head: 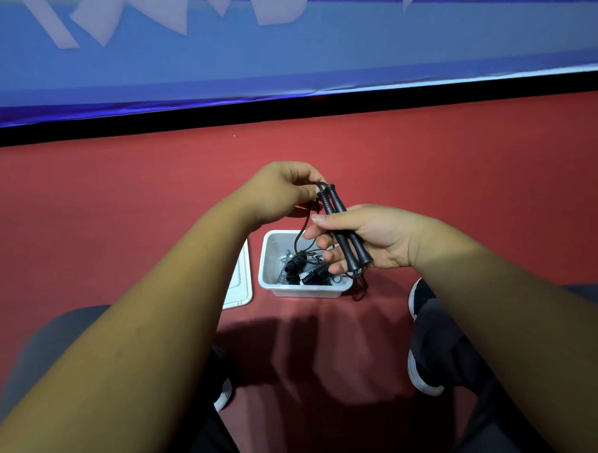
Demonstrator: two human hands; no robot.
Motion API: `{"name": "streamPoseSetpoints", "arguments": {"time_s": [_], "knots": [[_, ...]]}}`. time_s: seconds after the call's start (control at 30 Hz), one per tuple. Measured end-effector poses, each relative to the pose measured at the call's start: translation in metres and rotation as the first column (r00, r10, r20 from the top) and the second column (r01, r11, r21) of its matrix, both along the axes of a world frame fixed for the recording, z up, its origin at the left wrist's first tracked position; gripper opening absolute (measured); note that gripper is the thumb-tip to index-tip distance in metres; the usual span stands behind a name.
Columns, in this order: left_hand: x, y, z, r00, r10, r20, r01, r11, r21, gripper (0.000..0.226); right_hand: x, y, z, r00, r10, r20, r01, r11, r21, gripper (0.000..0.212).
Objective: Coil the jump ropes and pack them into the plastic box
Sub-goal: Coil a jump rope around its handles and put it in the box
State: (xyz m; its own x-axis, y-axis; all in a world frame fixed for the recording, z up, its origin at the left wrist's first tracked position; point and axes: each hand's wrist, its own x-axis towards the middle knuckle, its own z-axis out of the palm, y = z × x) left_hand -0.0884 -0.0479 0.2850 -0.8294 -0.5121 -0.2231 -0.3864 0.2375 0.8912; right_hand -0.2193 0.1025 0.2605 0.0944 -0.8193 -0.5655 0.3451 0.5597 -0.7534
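Your right hand (377,240) is clenched round the lower half of two slim black ribbed jump-rope handles (338,214), held side by side above the right edge of the white rectangular plastic box (307,291). The box sits on the red floor (119,217), below both hands. Your left hand (279,193), above the box's far rim, pinches the thin black cord (300,234) right where it leaves the handle tops. A slack loop hangs from there down into the box. More cord dangles under the right hand, just outside the box's near right corner.

The handles' long axis is tilted, tops up toward the left hand, butts down over the box's right side. The box holds other packed ropes (297,269). A flat white lid (241,280) lies just left of the box.

Judgement: coiling isn't finished, the cord is loose. The right hand is nearer the opening, so the drop goes down and slightly left. The tail outside the corner could snag.
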Motion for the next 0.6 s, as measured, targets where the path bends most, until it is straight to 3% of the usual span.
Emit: {"name": "streamPoseSetpoints", "arguments": {"time_s": [0.1,0.17,0.27,0.37,0.47,0.6], "knots": [[-0.001,0.001,0.003,0.999,0.044,0.007,-0.044,0.999,0.006,0.012,0.004,-0.006,0.001,0.981,-0.112,-0.156,0.116,0.993,0.013,0.033],[0.0,0.0,0.005,0.995,0.098,-0.006,-0.097,0.995,0.017,0.01,0.001,-0.009,-0.002,0.906,-0.174,-0.387,0.175,0.984,-0.033,0.039],[-0.002,0.001,0.011,0.987,0.156,-0.048,-0.153,0.986,0.061,0.009,-0.003,-0.012,-0.006,0.611,-0.202,-0.765,0.121,0.979,-0.162,0.045],[-0.005,0.006,0.02,0.975,0.211,-0.067,-0.202,0.972,0.117,0.008,-0.003,-0.01,-0.012,0.408,-0.221,-0.886,0.045,0.974,-0.222,0.037],[-0.008,0.008,0.024,0.969,0.241,-0.051,-0.233,0.963,0.137,0.008,-0.001,-0.011,-0.018,0.467,-0.22,-0.857,0.024,0.971,-0.236,0.021],[-0.004,0.003,0.025,0.967,0.255,-0.019,-0.246,0.949,0.196,0.01,0.001,-0.016,-0.022,0.76,-0.205,-0.617,0.089,0.973,-0.213,0.012]]}}
